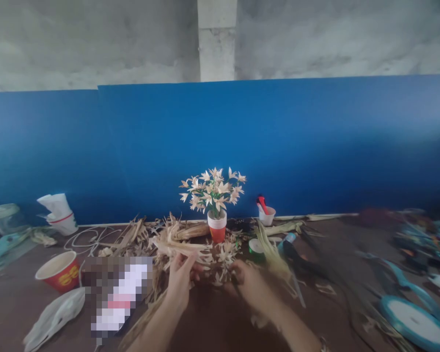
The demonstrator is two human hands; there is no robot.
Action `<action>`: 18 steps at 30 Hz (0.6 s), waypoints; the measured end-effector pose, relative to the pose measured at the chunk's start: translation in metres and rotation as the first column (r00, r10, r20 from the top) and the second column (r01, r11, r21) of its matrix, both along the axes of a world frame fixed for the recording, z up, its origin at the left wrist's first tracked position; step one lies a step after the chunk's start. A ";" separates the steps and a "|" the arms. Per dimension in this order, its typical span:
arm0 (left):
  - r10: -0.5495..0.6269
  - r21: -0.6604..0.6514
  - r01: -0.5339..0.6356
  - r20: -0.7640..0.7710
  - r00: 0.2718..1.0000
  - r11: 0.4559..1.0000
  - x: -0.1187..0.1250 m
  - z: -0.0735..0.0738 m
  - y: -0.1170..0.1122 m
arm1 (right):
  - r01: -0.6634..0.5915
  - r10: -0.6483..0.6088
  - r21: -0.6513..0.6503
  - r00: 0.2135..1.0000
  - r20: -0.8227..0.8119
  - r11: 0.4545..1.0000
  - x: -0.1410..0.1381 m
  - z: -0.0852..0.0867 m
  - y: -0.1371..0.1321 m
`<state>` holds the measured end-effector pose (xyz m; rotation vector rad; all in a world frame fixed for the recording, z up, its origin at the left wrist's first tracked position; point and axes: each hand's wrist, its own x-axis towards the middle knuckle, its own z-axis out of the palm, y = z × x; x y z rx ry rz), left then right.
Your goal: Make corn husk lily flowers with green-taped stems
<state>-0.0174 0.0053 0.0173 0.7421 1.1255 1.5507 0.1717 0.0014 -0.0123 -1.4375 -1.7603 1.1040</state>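
Observation:
My left hand [184,276] is just above the table, its fingers curled together beside dried corn husks [168,240]. Whatever lies in its fingertips is too small to make out. Across from it, my right hand [246,282] is closed and slightly blurred, with its fingertips hidden. A loose cluster of pale husk flowers [226,255] lies between and just beyond both hands, near the right fingers. Behind that, a bouquet of pale flowers [217,189] with green stems stands upright in a red and white paper cup [217,229].
Left are a red paper cup [60,274], a plastic bag [56,315] and a white cable [90,239]. A small cup [267,216] with a red-handled tool stands behind. Right are a green tape roll [255,247], husk strips [271,249] and a blue ribbon spool [412,322].

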 end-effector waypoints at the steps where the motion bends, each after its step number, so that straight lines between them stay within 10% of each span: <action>1: 0.002 -0.010 -0.002 -0.008 1.000 1.000 0.001 0.001 -0.001 | 0.060 -0.065 0.074 0.995 0.071 0.995 -0.001 0.000 0.000; 13: 0.144 0.118 -0.112 -0.311 0.940 0.987 -0.016 0.003 0.005 | 0.182 -0.344 0.394 0.852 0.394 0.901 0.013 0.025 0.001; 18: 0.306 0.265 -0.211 -0.397 0.866 0.941 -0.021 -0.004 0.010 | 0.198 -0.431 0.414 0.669 0.606 0.889 0.028 0.038 -0.001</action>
